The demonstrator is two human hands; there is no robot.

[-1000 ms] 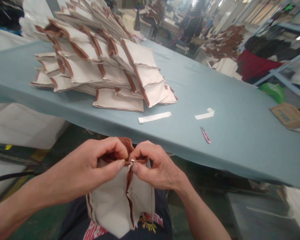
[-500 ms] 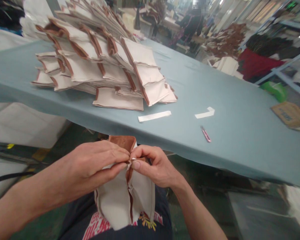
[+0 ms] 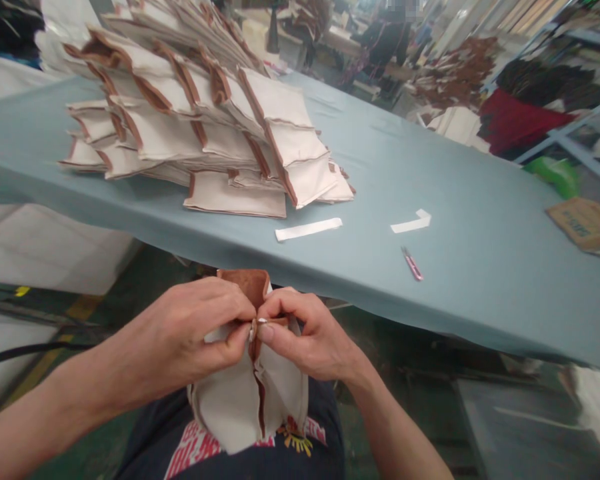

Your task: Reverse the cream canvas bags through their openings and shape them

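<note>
In front of my lap I hold a small cream cloth pouch (image 3: 240,400) with brown trim. My left hand (image 3: 190,333) pinches its top edge from the left, fingers closed. My right hand (image 3: 305,337) pinches the same edge from the right, thumb and forefinger pressed together at the brown seam. The two hands touch at the fingertips. The pouch hangs down below them, its lower part over my dark shirt. Its brown top flap shows just above my fingers.
A long table with a blue-grey cover (image 3: 460,280) runs ahead. A big stack of similar cream pouches (image 3: 200,127) lies on its left part. Two white strips (image 3: 309,229) (image 3: 411,223), a small pink tool (image 3: 412,263) and a cardboard box (image 3: 583,223) lie on it. A person (image 3: 390,40) works far behind.
Both hands have stayed pinched on the pouch's top edge and drawn it up slightly. The fingers shifted a little along the seam.
</note>
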